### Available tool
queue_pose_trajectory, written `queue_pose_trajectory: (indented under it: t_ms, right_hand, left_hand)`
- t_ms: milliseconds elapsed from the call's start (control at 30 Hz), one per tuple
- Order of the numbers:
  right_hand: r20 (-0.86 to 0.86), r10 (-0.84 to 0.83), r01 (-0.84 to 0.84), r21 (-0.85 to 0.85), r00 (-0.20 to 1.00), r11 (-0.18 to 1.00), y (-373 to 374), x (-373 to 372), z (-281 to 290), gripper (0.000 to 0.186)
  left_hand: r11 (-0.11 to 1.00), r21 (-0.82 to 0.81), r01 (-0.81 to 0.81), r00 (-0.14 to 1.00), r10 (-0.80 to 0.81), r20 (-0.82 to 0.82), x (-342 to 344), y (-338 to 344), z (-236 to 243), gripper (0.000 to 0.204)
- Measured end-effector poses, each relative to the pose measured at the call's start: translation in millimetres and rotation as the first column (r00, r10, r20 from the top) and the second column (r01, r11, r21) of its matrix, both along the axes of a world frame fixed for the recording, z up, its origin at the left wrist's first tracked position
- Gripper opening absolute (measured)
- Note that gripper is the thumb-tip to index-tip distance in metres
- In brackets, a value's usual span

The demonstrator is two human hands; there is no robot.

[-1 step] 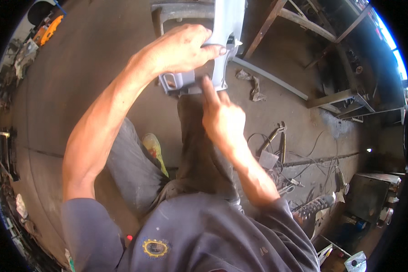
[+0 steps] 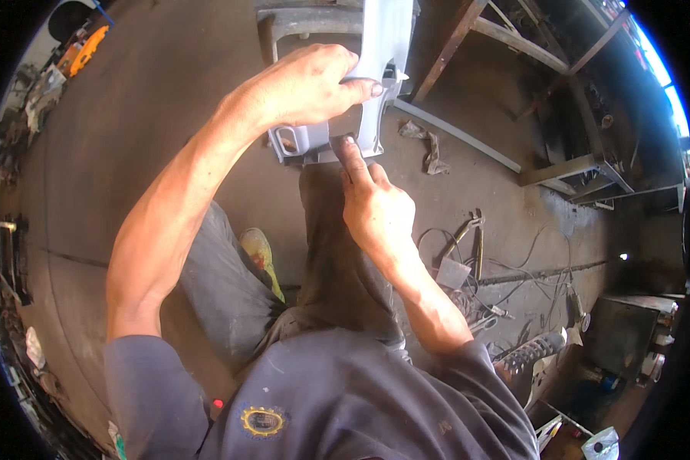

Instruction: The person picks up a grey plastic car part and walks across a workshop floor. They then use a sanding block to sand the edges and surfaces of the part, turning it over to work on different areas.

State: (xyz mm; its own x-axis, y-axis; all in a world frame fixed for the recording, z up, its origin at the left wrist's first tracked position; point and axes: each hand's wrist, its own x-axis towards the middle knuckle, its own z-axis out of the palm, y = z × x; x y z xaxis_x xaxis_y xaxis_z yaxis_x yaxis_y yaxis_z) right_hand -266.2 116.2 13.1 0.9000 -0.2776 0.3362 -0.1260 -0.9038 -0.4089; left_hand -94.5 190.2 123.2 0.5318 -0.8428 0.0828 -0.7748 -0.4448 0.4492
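So the left hand (image 2: pixel 310 80) is clamped on a light grey plastic panel (image 2: pixel 372 115), thumb over the near face, while the right hand (image 2: pixel 379 203) has its index finger stuck out at the panel's lower end, other fingers curled, and honestly I can't tell if it's gripping anything. Panel's up just past the person's knees, by a worn grey stool (image 2: pixel 295 24). Around that it's grubby brown floor (image 2: pixel 169 84), cables (image 2: pixel 525 266), long-handled pliers (image 2: pixel 479 245) and a rusty metal frame (image 2: pixel 517 40), all off right.
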Motion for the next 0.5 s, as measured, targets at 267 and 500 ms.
queue_pose_trajectory:
  t_ms: [267,500]
  right_hand:
    - [0.022,-0.02,0.019,0.03,1.0,0.999,-4.6,20.1,7.1,0.032]
    - [-0.003,-0.023,0.023,0.139,1.0,0.99,6.3,-13.9,9.2,0.039]
  left_hand:
    - [0.991,-0.13,0.037,0.991,-0.02,0.13,13.6,-0.8,-5.8,0.056]
    - [0.999,0.018,-0.031,1.0,0.031,-0.005,6.8,-4.1,6.2,0.054]
